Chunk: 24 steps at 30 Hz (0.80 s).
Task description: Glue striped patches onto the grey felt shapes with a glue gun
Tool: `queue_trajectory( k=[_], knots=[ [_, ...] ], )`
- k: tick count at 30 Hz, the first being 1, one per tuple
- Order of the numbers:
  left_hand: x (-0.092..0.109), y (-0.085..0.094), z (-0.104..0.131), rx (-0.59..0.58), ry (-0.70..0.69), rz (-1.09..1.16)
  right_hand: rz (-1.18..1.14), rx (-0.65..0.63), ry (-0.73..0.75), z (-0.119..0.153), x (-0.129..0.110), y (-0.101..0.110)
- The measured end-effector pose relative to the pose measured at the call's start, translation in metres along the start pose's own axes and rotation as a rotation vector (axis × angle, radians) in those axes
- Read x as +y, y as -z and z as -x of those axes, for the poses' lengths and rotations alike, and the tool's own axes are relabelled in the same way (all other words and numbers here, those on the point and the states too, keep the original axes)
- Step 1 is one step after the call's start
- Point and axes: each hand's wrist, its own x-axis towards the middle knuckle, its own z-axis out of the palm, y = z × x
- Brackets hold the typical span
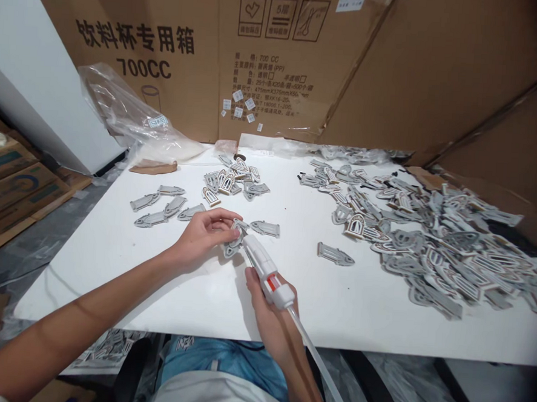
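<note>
My left hand (209,234) pinches a small grey arch-shaped piece (232,248) just above the white table. In my right hand (277,323) is a white hot glue gun (264,267), with a long translucent glue stick (320,362) running out of its back end. The gun's front end is close to the grey piece; whether its nozzle touches it I cannot tell. Beyond my left hand lie several loose grey pieces (151,219), and another grey piece (265,228) rests to the right of the held one.
A large heap of grey arch-shaped pieces (429,247) covers the table's (299,300) right side, with a single piece (335,254) beside it. A smaller pile (233,177) sits at the back middle. Cardboard boxes (277,56) wall the back; crumpled clear plastic (132,117) lies at back left.
</note>
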Motion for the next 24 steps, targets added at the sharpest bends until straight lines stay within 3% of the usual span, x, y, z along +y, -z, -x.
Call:
queue_trajectory(
  k=[24],
  knots=[
    [-0.004,0.001,0.0,0.017,-0.022,-0.006,0.018,0.013,0.035,-0.0005,-0.0016,-0.0046]
  ],
)
